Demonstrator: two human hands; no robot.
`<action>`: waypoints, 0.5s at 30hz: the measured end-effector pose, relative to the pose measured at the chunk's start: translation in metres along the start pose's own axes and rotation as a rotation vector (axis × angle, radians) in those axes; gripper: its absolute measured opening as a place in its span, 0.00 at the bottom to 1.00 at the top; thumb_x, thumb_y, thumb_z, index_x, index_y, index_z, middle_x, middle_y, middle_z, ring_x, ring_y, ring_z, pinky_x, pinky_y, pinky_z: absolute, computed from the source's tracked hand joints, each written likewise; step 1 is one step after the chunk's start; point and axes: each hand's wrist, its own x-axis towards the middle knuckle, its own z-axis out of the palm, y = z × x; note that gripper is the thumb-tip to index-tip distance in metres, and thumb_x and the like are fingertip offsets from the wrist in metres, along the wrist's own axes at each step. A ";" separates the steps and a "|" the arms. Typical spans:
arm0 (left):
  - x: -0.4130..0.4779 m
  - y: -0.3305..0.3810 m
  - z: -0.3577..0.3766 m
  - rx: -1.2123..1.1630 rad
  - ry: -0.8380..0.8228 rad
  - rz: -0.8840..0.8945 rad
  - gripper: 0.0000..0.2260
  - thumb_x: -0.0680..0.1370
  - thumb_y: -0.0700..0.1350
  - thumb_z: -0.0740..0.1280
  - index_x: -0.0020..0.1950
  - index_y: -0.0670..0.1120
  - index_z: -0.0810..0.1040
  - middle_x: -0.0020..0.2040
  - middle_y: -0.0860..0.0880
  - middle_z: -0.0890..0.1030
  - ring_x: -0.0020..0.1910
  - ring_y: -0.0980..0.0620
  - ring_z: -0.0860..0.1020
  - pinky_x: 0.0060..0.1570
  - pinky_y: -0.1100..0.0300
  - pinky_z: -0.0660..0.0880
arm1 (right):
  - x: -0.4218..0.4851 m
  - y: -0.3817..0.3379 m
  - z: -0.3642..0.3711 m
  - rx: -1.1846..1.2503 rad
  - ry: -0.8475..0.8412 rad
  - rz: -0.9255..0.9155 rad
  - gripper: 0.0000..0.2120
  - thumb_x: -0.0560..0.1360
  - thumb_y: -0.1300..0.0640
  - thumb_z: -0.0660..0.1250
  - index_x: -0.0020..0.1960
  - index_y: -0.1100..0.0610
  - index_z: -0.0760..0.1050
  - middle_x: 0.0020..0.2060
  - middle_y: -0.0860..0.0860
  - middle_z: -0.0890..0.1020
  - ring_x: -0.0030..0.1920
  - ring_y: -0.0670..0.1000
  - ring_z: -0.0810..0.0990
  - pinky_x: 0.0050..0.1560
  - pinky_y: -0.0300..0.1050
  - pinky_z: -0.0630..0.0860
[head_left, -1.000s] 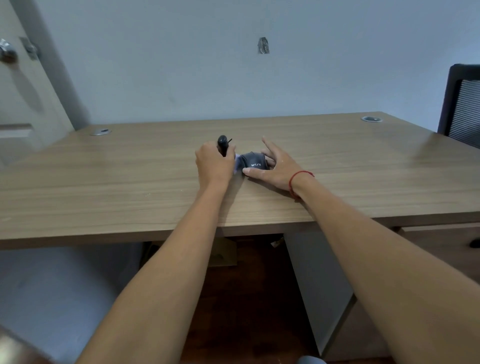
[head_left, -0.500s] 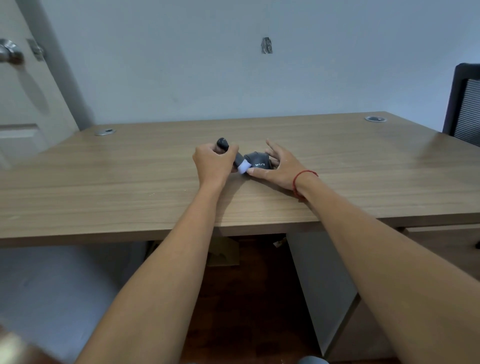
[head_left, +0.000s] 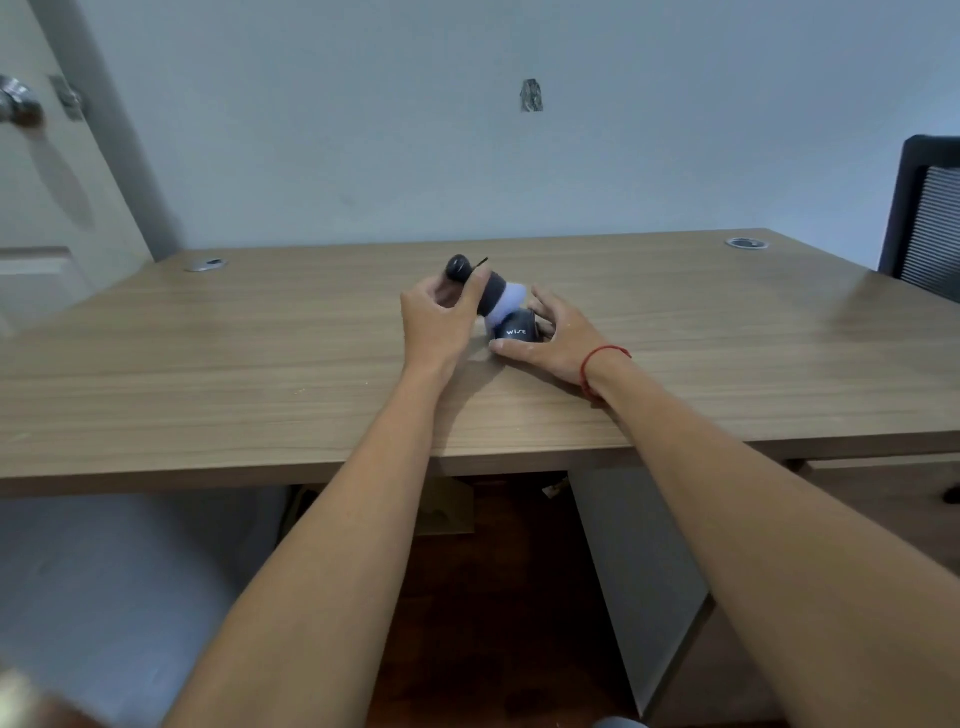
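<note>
A dark grey sock (head_left: 498, 299) with a pale lilac band lies in the middle of the wooden desk (head_left: 260, 374). Its right part is a rolled dark bundle with white lettering on it. My left hand (head_left: 439, 325) grips the sock's left end and holds it raised off the desk, so the dark tip sticks up above my fingers. My right hand (head_left: 550, 338) curls round the rolled bundle and holds it against the desk top, thumb at its near side. A red cord circles my right wrist.
Two round cable grommets sit at the desk's far corners, one on the left (head_left: 205, 264) and one on the right (head_left: 746, 243). A black mesh chair (head_left: 927, 218) stands at the right. A door with a metal handle (head_left: 18, 106) is at the far left. Drawers (head_left: 883, 499) hang under the desk's right side.
My left hand has pulled the sock's end up and away from the bundle, so more of the dark and lilac fabric shows. My right hand has stayed on the bundle.
</note>
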 end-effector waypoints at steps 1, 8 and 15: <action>-0.002 0.000 0.003 -0.009 -0.047 0.010 0.06 0.73 0.46 0.73 0.41 0.44 0.82 0.39 0.47 0.85 0.39 0.55 0.83 0.44 0.57 0.80 | 0.000 0.000 0.000 -0.013 0.004 -0.004 0.50 0.65 0.49 0.79 0.78 0.54 0.54 0.74 0.52 0.66 0.73 0.53 0.67 0.72 0.53 0.66; 0.000 -0.001 0.004 0.296 0.118 0.142 0.12 0.75 0.47 0.70 0.34 0.43 0.76 0.30 0.49 0.77 0.30 0.54 0.73 0.30 0.67 0.66 | -0.003 -0.001 0.000 0.031 -0.002 0.024 0.54 0.66 0.51 0.79 0.79 0.55 0.47 0.77 0.53 0.61 0.75 0.53 0.63 0.74 0.52 0.64; 0.006 -0.010 0.001 0.480 0.047 0.148 0.11 0.75 0.47 0.70 0.41 0.39 0.80 0.39 0.39 0.83 0.42 0.40 0.80 0.41 0.52 0.75 | -0.003 -0.001 0.000 0.035 0.002 0.030 0.55 0.65 0.50 0.79 0.79 0.57 0.47 0.77 0.54 0.61 0.75 0.51 0.64 0.74 0.51 0.64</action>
